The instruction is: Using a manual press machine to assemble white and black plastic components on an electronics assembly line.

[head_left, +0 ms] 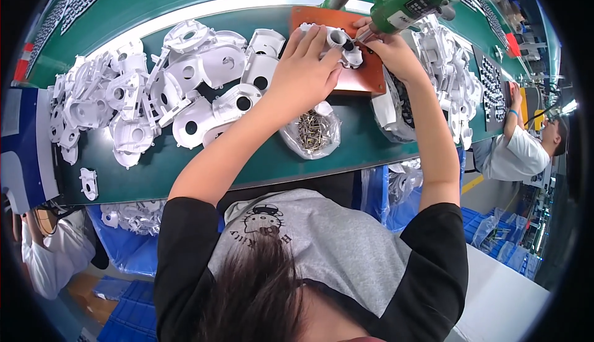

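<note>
A white plastic housing (336,38) with round openings lies on the orange base plate (359,82) of a green bench press (396,2). My left hand (307,64) rests over its left end, fingers bent across it and thumb against its near side. Beside its right end, close below the press head, my right hand (390,50) has thumb and fingertips pinched together. Whatever sits between those fingertips is too small to make out. Just below the plate, a clear plastic bag (315,135) of small brass-coloured and silver metal pins or screws stands open.
White plastic housings (201,70) lie heaped at the left, with another heap (442,64) at the right. A bag of dark small parts (402,110) is right of the plate. Blue lined bins (127,237) stand under the table edge. Another person (523,141) works at the far right.
</note>
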